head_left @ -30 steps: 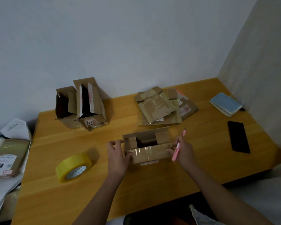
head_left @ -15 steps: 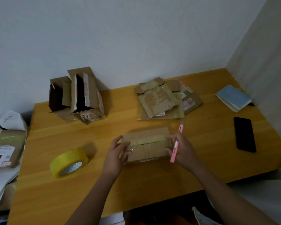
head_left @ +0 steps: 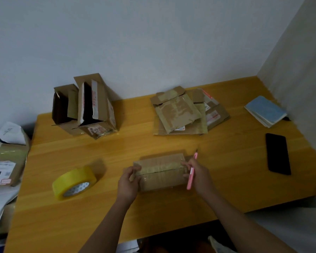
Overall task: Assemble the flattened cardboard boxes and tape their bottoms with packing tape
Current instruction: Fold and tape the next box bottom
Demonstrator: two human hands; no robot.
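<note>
Your left hand (head_left: 128, 181) grips the cardboard box (head_left: 160, 172) at its left end; your right hand (head_left: 197, 177), pinching a pink utility knife (head_left: 191, 173), holds the right. Bare wooden table (head_left: 171, 216) lies open toward the near edge, with the yellow tape roll (head_left: 74, 182) to the left.

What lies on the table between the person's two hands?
In the head view, a small cardboard box, flaps closed upward, sits between the left hand and the right hand, which holds a pink cutter.

Tape roll (head_left: 74, 182) left of box (head_left: 161, 171), phone (head_left: 277, 153) right, on table (head_left: 226, 189)

Parcel (head_left: 5, 163) cut by left edge; label text unreadable; box (head_left: 160, 171) blurred.
</note>
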